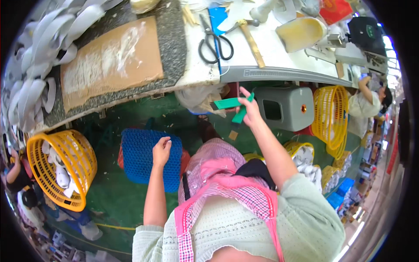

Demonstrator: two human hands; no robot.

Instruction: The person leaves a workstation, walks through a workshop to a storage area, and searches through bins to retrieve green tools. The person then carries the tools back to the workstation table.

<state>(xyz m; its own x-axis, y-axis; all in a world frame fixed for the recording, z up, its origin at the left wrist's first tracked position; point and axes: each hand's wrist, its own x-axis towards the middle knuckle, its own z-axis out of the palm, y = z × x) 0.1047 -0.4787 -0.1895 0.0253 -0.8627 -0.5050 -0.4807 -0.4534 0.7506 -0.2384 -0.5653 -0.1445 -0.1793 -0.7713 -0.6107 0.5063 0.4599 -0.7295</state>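
My right hand (pixel 250 109) is raised just in front of the bench edge, its fingers closed round a flat green tool with two crossing arms (pixel 227 103). One arm points left and ends in a dark tip; the other slants down below the fingers. Its exact kind is unclear. Lower and to the left, my left hand (pixel 161 151) hovers above a blue woven seat cover (pixel 142 153). Its fingers are loosely curled and no object shows in them.
On the bench lie black-handled scissors (pixel 214 43), a hammer (pixel 252 43), a worn cardboard sheet (pixel 113 61) and piled white curved pieces (pixel 52 39). A grey plastic stool (pixel 290 109) stands under the edge. Yellow baskets (pixel 83 153) flank me. Other people work at both sides.
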